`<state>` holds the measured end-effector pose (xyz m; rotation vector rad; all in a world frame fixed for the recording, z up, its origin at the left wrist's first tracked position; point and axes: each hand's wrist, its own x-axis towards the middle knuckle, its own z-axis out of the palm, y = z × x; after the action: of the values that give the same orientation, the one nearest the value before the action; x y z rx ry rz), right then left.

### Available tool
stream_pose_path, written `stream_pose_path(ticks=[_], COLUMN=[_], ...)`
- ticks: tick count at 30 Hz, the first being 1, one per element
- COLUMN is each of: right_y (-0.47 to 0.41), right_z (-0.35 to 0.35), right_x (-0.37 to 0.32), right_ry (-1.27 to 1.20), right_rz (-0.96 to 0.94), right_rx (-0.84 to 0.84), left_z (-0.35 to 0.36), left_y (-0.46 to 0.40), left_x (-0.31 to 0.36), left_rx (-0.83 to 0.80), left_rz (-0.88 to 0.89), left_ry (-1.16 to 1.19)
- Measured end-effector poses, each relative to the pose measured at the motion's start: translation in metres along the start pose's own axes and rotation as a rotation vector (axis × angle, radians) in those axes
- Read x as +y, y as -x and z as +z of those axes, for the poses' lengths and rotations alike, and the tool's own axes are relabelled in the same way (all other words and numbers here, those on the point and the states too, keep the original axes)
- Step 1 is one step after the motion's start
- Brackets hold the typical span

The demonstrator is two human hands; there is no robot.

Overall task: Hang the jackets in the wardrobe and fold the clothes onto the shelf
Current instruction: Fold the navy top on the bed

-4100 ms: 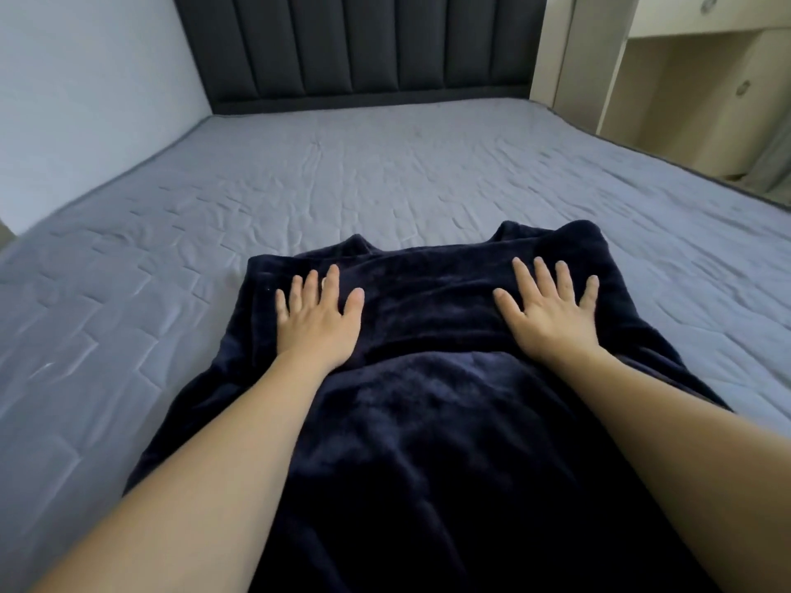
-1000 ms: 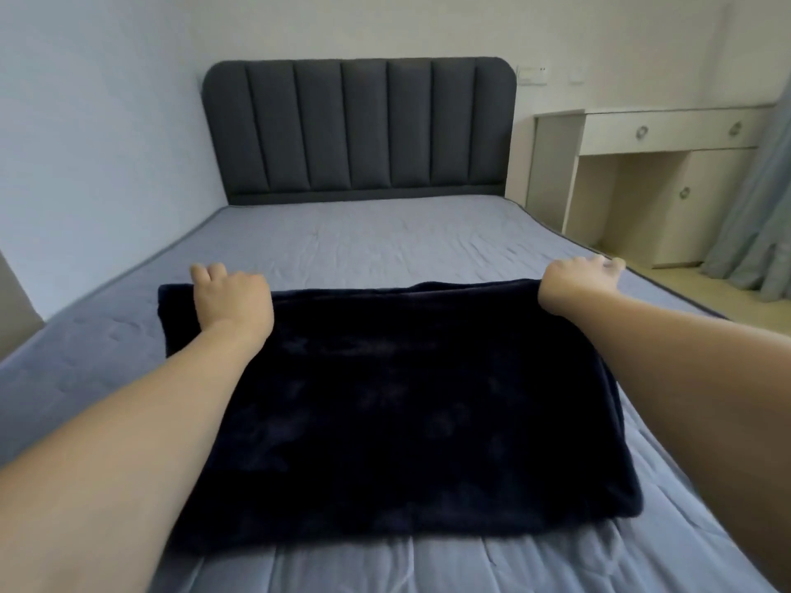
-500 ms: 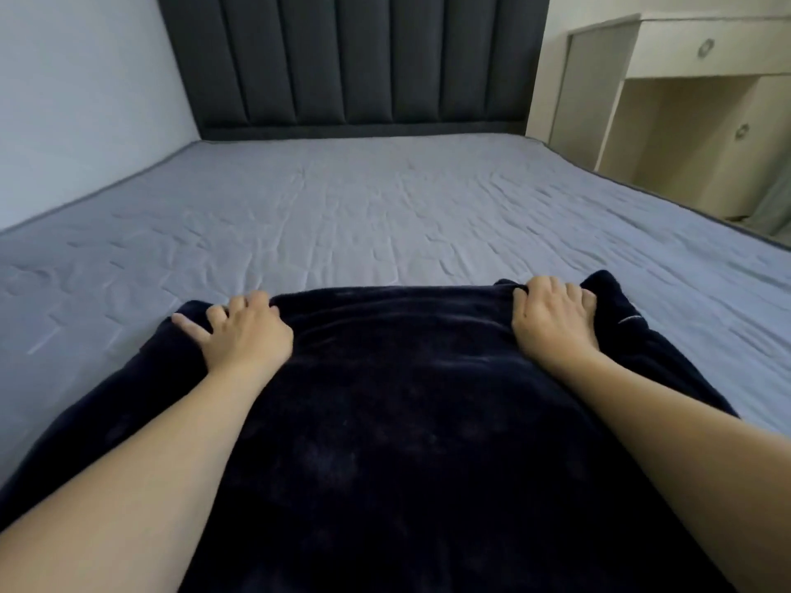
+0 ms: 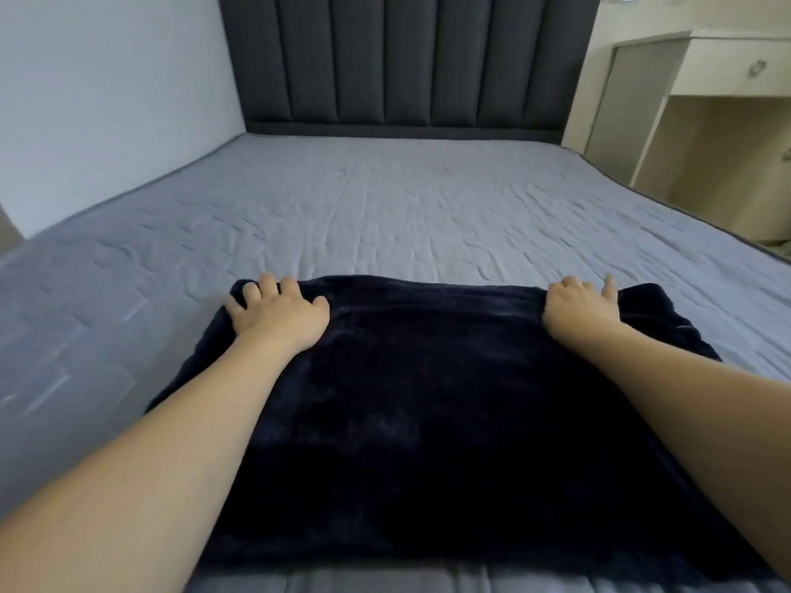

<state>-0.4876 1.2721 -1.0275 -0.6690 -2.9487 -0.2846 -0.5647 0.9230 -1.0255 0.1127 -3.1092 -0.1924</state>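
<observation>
Fingers of the left hand (image 4: 278, 312) curled over the far left corner of the folded dark navy plush garment (image 4: 432, 413), gripping it; the right hand (image 4: 582, 308) gripped the far right edge likewise. The garment lay flat on the near part of the grey quilted mattress (image 4: 406, 211), open sheet stretching beyond it to the dark padded headboard (image 4: 406, 57). A cream desk (image 4: 727, 79) stood at far right.

No text, label, brand, number or sign can be read anywhere in the head view. The dark garment (image 4: 428, 404), the grey bed cover (image 4: 385, 216), the padded headboard (image 4: 406, 57) and the pale desk (image 4: 727, 66) all show plain surfaces. A small pale fleck near the garment's right edge is too tiny to make out.
</observation>
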Motion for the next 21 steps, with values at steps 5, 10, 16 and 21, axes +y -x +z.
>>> stream_pose_path(ticks=[5, 10, 16, 21], right_y=[-0.005, 0.005, 0.004, 0.022], right_z=[-0.058, -0.067, -0.083, -0.134], right_x=[-0.123, -0.247, -0.302, -0.34], right_ry=[-0.521, -0.535, -0.534, -0.686], right_rz=[-0.392, -0.426, -0.269, -0.25], right_rx=[-0.148, -0.493, -0.85, -0.676], left_z=[-0.037, 0.002, 0.016, -0.024], left_y=[0.046, 0.09, 0.077, 0.068], left_x=[-0.098, -0.136, -0.148, -0.167], left_rx=[-0.409, -0.958, -1.048, -0.945], left_rz=[-0.177, -0.144, -0.245, -0.318], left_ry=[0.709, 1.397, 1.456, 1.3])
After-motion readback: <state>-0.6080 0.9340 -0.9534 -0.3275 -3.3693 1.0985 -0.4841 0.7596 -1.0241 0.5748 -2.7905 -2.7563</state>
